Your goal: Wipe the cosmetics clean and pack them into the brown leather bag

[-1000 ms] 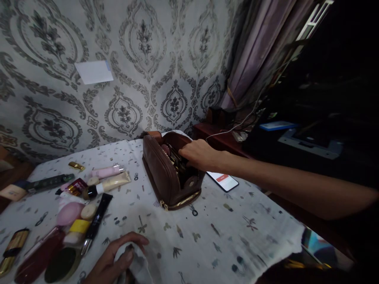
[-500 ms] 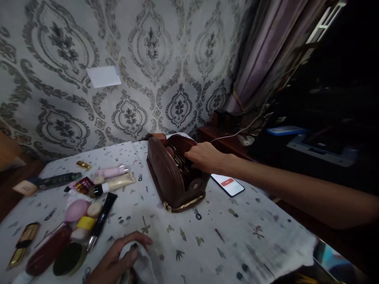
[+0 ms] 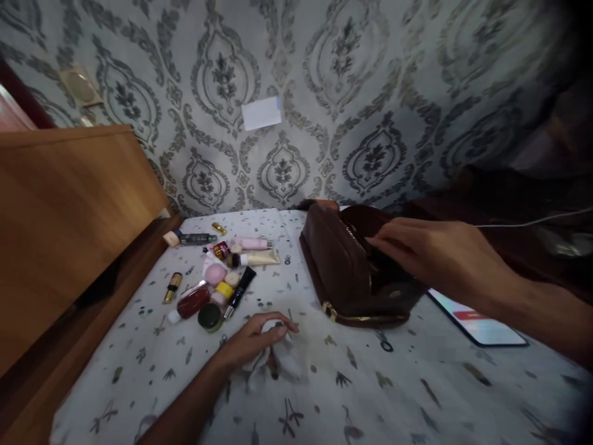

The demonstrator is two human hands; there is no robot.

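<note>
The brown bag (image 3: 336,253), centre-right, opens beneath the right hand (image 3: 438,253) (cannot tell its grip); left hand (image 3: 252,341), lower centre, clasps something white (image 3: 288,360).

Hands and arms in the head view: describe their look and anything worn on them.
The left hand and right hand wear no gloves. The left forearm and right forearm show no sleeve, watch or bracelet. Blur and dimness would hide any fine markings.
</note>
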